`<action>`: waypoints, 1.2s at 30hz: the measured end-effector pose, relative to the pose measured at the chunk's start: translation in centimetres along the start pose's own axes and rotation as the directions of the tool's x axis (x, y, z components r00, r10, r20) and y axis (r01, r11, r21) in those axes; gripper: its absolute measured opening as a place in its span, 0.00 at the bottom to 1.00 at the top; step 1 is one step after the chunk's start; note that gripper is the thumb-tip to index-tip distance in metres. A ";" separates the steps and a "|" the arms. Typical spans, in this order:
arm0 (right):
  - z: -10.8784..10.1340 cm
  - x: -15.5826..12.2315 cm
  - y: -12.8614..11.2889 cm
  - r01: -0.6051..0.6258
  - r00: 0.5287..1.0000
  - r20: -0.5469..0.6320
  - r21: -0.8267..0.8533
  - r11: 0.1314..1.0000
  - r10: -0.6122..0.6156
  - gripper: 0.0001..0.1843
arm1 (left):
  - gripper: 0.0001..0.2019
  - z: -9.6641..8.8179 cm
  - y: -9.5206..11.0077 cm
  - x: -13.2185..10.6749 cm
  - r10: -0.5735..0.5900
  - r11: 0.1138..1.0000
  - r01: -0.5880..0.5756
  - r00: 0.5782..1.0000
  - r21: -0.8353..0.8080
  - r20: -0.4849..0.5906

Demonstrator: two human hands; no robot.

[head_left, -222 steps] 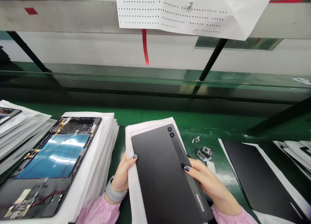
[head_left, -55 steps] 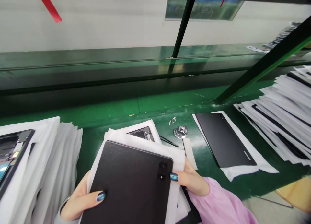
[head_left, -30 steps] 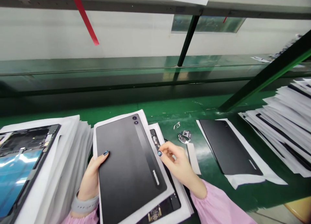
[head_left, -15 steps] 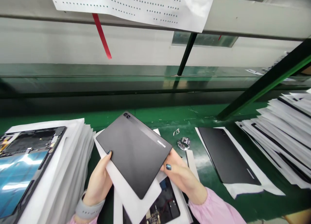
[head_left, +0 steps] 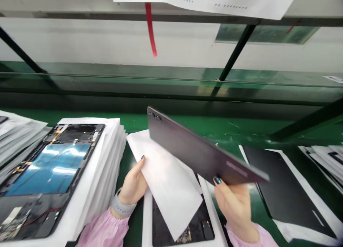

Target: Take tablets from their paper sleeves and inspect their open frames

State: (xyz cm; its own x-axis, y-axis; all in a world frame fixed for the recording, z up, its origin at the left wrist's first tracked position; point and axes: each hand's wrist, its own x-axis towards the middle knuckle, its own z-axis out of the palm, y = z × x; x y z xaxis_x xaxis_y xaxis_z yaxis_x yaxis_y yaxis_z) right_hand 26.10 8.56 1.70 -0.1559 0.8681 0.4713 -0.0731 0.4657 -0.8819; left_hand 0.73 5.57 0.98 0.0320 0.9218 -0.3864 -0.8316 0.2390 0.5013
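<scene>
No readable text, only blurred lettering (head_left: pixel 237 169) on the held dark cover (head_left: pixel 187 147).

Dark grey panel (head_left: pixel 198 153), white sheet (head_left: pixel 170 182)

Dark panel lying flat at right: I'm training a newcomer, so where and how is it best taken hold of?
Probably the dark panel is best pinched midway along its left edge, coming from the left: it lies flat, and no white sheet shows beyond that stretch.

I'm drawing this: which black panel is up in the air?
The tilted panel in the right hand; the flat panel to its right lies on paper.
</scene>
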 end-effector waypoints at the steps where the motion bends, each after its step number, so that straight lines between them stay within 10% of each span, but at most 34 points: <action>1: -0.1 0.1 -0.2 0.158 0.982 0.117 -0.105 0.982 -0.145 0.20 | 0.15 0.1 0.0 -0.1 0.003 1.000 -0.003 1.000 0.008 -0.015; 5: 0.7 0.6 -0.7 0.611 0.774 0.482 -0.397 0.685 -0.411 0.20 | 0.18 1.1 0.3 -0.5 -0.018 1.000 0.018 0.998 0.008 0.057; 9: 1.8 0.7 -0.7 0.742 0.660 0.633 -0.466 0.482 -0.404 0.17 | 0.26 1.7 0.5 -0.7 -0.001 0.999 -0.003 0.998 0.048 0.069; 19: 2.1 0.4 -0.3 0.654 0.733 0.569 -0.439 0.616 -0.372 0.18 | 0.07 1.6 0.6 -1.1 -0.013 0.985 0.058 0.963 0.160 -0.270; 26: 2.4 0.4 -0.8 0.495 0.780 0.588 -0.370 0.786 -0.214 0.20 | 0.07 1.7 0.7 -1.1 0.003 0.985 0.051 0.951 0.165 -0.309; 36: 2.6 0.3 -0.7 0.445 0.787 0.599 -0.381 0.811 -0.150 0.21 | 0.08 1.6 0.7 -1.1 0.055 0.979 0.019 0.932 0.201 -0.357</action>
State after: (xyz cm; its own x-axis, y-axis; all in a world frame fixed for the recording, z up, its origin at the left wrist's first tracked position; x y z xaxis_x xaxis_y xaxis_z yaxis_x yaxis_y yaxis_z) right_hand 23.53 8.06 2.39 -0.7019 0.5100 0.4972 0.2470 0.8290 -0.5018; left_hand 0.99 5.26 2.99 -0.2139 0.7636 -0.6092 -0.7026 0.3130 0.6391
